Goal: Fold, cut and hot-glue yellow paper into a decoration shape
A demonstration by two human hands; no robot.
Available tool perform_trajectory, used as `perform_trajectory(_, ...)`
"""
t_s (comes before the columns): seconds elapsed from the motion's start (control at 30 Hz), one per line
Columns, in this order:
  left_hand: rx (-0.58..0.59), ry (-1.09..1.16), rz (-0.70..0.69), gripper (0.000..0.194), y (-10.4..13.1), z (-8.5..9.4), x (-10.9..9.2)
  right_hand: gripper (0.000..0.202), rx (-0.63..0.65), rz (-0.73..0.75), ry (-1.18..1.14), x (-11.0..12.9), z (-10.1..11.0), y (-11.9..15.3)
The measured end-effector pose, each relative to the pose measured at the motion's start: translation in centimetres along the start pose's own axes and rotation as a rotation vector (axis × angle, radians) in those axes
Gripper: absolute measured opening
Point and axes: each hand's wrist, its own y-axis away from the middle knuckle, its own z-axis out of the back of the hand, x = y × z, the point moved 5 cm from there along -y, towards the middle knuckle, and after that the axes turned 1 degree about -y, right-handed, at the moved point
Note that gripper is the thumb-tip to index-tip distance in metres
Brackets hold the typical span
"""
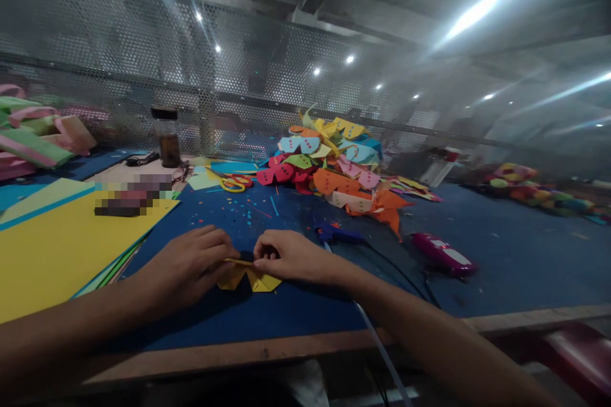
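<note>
Left hand (200, 261) and right hand (292, 257) pinch a yellow paper cutout (264, 282), seemingly steadying its far edge. Scissors (233, 179) lie beyond it.

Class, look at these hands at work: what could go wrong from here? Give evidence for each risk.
The yellow paper might crease or tear: the left hand and right hand both grip its upper edge.
The blue glue gun might get dragged: a clear strip runs from it, under the right forearm, past the edge of the table.
The pile of paper shapes might slide onto the glue gun, being heaped loosely just behind it.
</note>
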Motion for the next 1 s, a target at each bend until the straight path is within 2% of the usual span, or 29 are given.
perform_trajectory(0.13, 0.075, -0.046, 0.031, 0.029, -0.1, -0.9, 0.9, 0.003, -0.004, 0.014, 0.015, 0.0, 0.1, 0.1)
perform_trajectory(0.27, 0.123, -0.013, 0.127, 0.028, 0.0, -1.5, 1.6, 0.006, -0.008, -0.022, 0.025, 0.0, 0.1, 0.1)
perform_trajectory(0.47, 0.14, 0.044, 0.2, 0.024, -0.4, -1.6, 1.8, 0.006, -0.018, -0.05, 0.062, 0.2, 0.3, 0.1)
perform_trajectory(0.67, 0.1, 0.062, 0.229, 0.023, -0.7, -1.5, 1.8, 0.002, -0.041, -0.056, 0.061, 0.4, 0.1, 0.0)
perform_trajectory(1.0, 0.112, 0.109, 0.352, 0.022, -0.5, -1.8, 2.8, 0.008, -0.095, 0.025, 0.093, 0.4, 0.5, 0.2)
